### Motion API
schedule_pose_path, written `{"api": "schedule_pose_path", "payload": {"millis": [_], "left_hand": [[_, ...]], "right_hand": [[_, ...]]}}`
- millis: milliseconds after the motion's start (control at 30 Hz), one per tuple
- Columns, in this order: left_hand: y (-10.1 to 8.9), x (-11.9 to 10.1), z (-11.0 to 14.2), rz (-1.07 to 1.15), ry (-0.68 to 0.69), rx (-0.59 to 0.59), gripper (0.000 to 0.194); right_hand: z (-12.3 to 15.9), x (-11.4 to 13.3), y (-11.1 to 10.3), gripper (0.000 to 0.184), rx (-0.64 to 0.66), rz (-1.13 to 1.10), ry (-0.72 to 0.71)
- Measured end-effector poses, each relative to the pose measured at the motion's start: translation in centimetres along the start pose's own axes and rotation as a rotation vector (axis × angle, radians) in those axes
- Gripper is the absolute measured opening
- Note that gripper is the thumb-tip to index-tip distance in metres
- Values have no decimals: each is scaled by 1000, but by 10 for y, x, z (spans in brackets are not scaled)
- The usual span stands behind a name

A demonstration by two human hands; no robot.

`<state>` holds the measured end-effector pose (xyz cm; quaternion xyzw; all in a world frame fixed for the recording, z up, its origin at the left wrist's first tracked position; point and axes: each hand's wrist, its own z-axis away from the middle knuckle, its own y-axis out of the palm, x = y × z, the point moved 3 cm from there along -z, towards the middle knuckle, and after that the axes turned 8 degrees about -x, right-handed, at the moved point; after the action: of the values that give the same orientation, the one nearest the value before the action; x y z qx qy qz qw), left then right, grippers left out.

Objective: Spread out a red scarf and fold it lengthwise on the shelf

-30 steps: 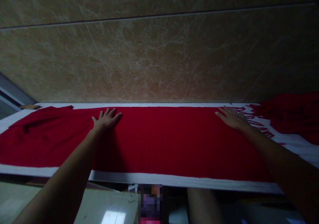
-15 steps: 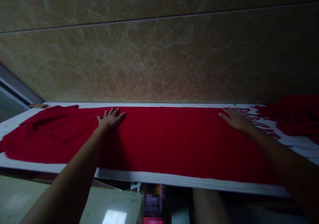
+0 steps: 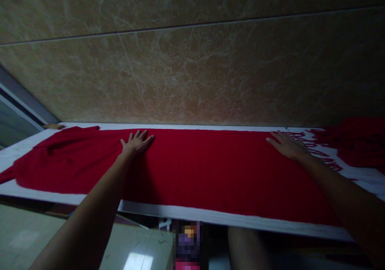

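A long red cloth (image 3: 204,170) lies spread along a narrow white table (image 3: 192,212). Its middle is smooth, while the left end is wrinkled and trails past the left edge of the view. My left hand (image 3: 136,142) rests flat on the cloth near its far edge, fingers spread. Toward the right end, my right hand (image 3: 285,145) lies flat on it too, fingers stretched out close to the far edge. Beyond my right hand are red fringe strands (image 3: 319,150) on the white surface. Neither hand grips anything.
A brown marbled tile wall (image 3: 192,69) rises directly behind the table. More bunched red cloth (image 3: 361,142) lies at the far right. A small wooden block (image 3: 54,126) sits at the far left corner. A white plug-like object (image 3: 165,224) hangs below the front edge, above the tiled floor (image 3: 138,242).
The view has shifted slightly, so the scene sits a little further right. Both hands keep their places on the cloth, fingers still spread.
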<state>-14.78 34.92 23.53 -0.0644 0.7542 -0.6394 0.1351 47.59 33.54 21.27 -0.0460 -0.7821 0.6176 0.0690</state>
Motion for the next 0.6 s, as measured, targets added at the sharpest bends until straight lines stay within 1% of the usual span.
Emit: {"api": "schedule_pose_path", "payload": {"millis": [67,133,367,500,600], "left_hand": [[-1,-1,1,0,-6,7,88],[-2,-2,2,1,-19,24,89],[-4,-4,4,4,-20,49,90],[-6,-5,6,-11,-17,55,89],[-6,-5,5,-32,-5,25,86]], "right_hand": [[2,2,-2,82,69,7,41],[3,3,-4,81,96,9,55],[0,0,-1,79,43,-17,33],[-1,-2,1,79,59,-10,43],[-1,-1,1,79,64,2,35]]}}
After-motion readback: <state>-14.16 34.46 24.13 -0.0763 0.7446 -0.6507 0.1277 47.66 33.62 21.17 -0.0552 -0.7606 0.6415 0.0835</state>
